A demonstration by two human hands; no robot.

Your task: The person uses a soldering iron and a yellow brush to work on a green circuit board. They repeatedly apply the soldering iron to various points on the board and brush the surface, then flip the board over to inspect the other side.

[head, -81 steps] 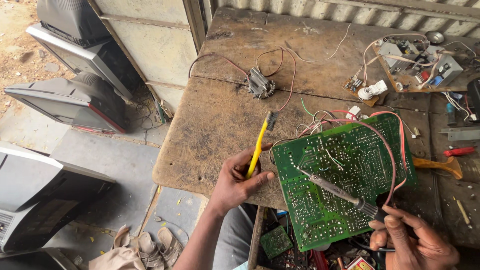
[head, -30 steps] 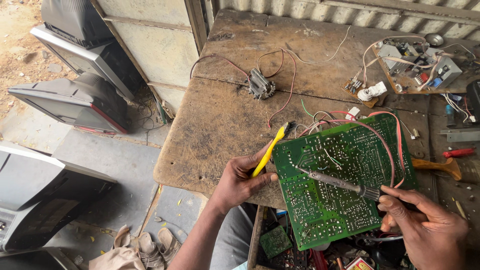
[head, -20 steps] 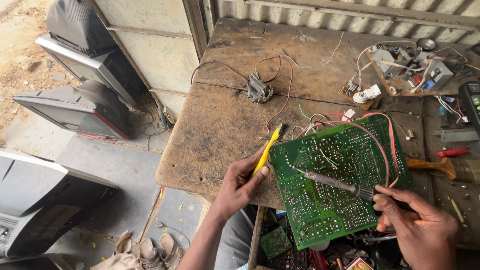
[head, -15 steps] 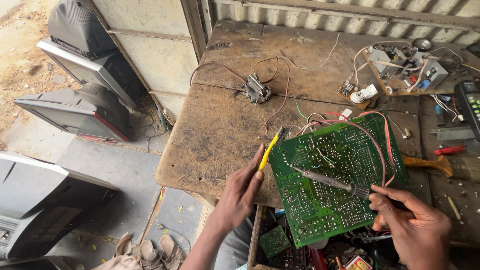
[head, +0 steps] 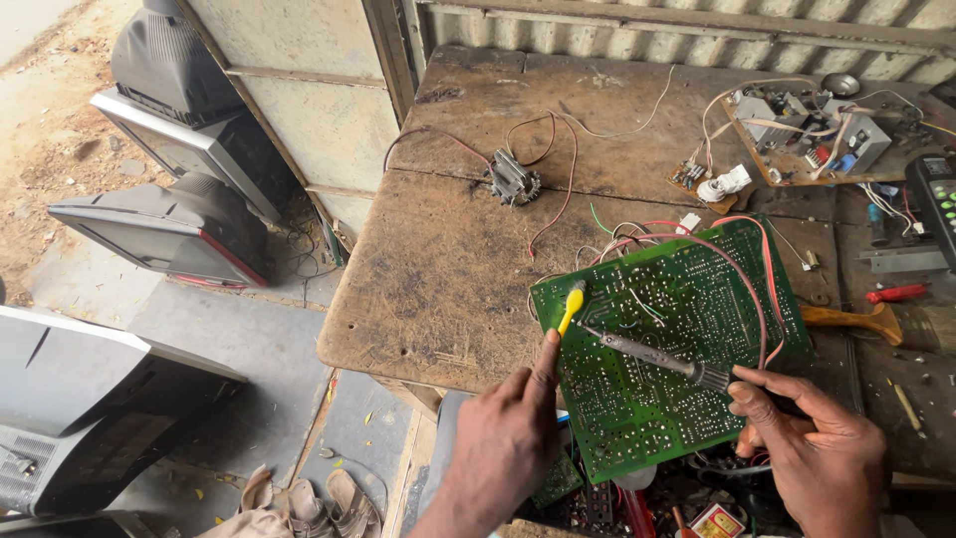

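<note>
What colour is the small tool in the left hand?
Yellow tool, pinched in the left hand over the green circuit board; head view.

The widest free stretch lies on the worn wooden bench (head: 438,269), left of the green circuit board (head: 677,349): bare wood from the front edge back toward the wall, where a hand could pass without meeting anything. A small transformer (head: 514,181) with red and white wires (head: 558,169) looped around it breaks up the middle of that stretch. The right side is crowded: a brown board of loose parts (head: 797,134), a wooden-handled tool (head: 851,319) just beside the green board, a red screwdriver (head: 896,293) and a dark meter (head: 936,204). Below the bench's left edge, old television sets (head: 169,219) stand on the floor.
</note>
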